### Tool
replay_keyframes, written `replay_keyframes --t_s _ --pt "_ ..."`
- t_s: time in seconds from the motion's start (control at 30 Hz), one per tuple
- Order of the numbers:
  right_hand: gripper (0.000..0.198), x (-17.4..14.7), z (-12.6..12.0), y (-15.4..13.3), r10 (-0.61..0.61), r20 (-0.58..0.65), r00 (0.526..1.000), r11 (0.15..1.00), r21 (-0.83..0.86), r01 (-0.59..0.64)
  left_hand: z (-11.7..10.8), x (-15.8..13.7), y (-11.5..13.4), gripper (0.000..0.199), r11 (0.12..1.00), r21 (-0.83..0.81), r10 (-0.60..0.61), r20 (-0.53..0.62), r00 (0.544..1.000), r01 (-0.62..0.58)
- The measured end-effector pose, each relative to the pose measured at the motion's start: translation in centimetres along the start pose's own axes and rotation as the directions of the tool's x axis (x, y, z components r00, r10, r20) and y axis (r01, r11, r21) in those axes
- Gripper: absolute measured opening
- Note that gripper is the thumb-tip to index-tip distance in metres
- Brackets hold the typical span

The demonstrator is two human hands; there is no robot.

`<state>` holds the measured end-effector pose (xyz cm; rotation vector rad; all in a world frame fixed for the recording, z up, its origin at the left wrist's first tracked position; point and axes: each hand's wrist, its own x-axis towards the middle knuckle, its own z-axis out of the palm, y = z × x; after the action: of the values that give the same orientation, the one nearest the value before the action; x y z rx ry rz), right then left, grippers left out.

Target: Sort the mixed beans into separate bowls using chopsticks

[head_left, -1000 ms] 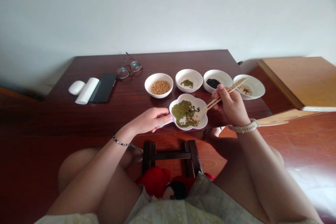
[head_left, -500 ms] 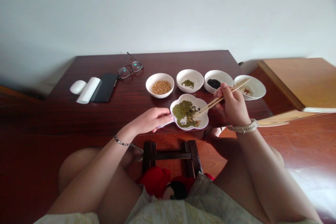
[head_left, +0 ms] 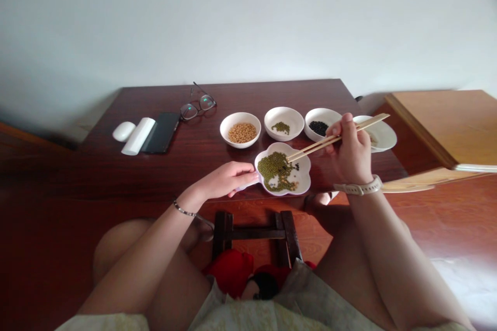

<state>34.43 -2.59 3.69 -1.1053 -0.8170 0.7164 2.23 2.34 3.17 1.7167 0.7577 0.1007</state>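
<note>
My left hand (head_left: 229, 178) is closed round the handle of a white flower-shaped dish (head_left: 305, 177) near the table's front edge. Mostly green beans (head_left: 272, 163) lie in the dish, with some black and yellowish ones among them. With my right hand (head_left: 351, 152) I hold a pair of wooden chopsticks (head_left: 318, 145); their tips are at the beans in the dish's upper middle. Whether a bean sits between the tips is too small to tell. Behind the dish stand a bowl of soybeans (head_left: 242, 133), a bowl with a few green beans (head_left: 281, 128) and a bowl of black beans (head_left: 318, 128).
A fourth white bowl (head_left: 384, 137) stands at the right, partly behind my right hand. Glasses (head_left: 198, 108), a dark phone (head_left: 161, 133), a white cylinder (head_left: 139, 136) and a white rounded case (head_left: 123, 131) lie at the left. A wooden cabinet (head_left: 442, 124) stands right of the table.
The chopstick tips have moved from the dish's lower middle up to its upper middle, and my right hand has tilted with them. My left hand keeps its hold; the whole view has shifted slightly.
</note>
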Motion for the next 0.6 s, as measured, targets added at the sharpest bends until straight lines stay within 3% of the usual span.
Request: replay_keyframes --t_s 0.17,0.37,0.6 --pt "0.059 1.3 1.4 0.2 -0.081 -0.07 0.994 0.996 0.034 0.084 -0.3 -0.1 0.1 0.046 1.0 -0.025 0.015 0.04 0.999 -0.014" --pt "0.051 2.9 5.0 -0.5 -0.231 -0.066 0.971 0.967 0.094 0.236 -0.4 -0.2 0.2 0.045 0.999 -0.04 0.011 0.058 0.998 -0.009" --pt "0.057 4.7 10.3 -0.6 -0.289 0.115 0.95 0.944 -0.132 0.303 -0.4 -0.2 0.0 0.049 0.999 -0.017 0.049 0.054 0.997 -0.048"
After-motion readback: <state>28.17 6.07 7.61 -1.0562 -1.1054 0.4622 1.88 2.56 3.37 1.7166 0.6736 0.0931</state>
